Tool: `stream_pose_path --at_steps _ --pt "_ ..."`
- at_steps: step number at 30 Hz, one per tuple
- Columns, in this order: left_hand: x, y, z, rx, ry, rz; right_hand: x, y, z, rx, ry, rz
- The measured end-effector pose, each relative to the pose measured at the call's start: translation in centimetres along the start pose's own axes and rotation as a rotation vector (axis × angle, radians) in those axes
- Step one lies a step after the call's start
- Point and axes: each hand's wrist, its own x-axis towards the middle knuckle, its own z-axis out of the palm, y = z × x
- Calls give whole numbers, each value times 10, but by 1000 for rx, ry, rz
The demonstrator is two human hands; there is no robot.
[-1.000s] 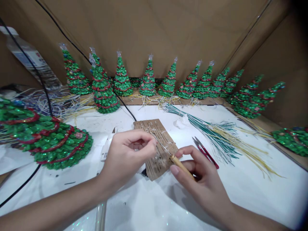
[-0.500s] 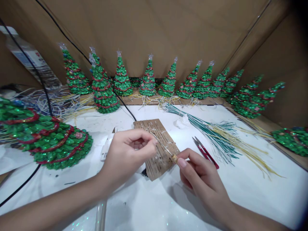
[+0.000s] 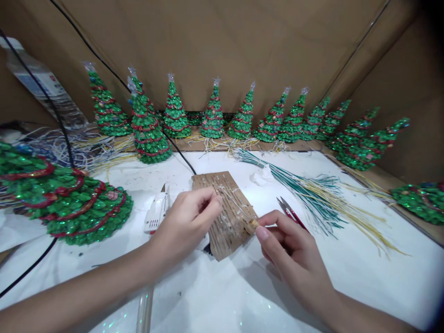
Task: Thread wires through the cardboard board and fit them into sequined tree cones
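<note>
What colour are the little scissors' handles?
The handles are red, best seen in the head view.

Head-worn view, single. Set above and on the near side of the cardboard piece (image 3: 231,224), facing forward and down across it. Close range, wide field: from both forearms (image 3: 114,286) on the near side of the cardboard piece to the brown wall (image 3: 222,37) beyond it.

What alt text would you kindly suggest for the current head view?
A person's right hand holds a wooden-handled tool over a brown board; the left hand is pinched closed nearby, whether on anything is unclear. Decorated green miniature trees stand behind, with red-handled snips at right.
</note>
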Motion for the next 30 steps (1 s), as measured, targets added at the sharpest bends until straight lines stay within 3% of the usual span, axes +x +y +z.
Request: stream_pose_path --at_steps 8,11,15,19,25,30 --pt "-1 6 -1 -158 30 -32 1 -3 1 -32 31 -38" --pt "2 10 -8 -155 47 69 3 -4 0 -52 33 -68" --pt "8 14 -20 -29 -52 254 4 -4 -3 -117 35 -127" --pt "12 18 -31 88 -175 314 5 -5 -6 -213 25 -204" --pt "12 20 -40 87 -369 127 5 -7 -11 -377 27 -382" --pt "13 18 -41 -22 -443 -14 4 -5 -12 -423 52 -411"
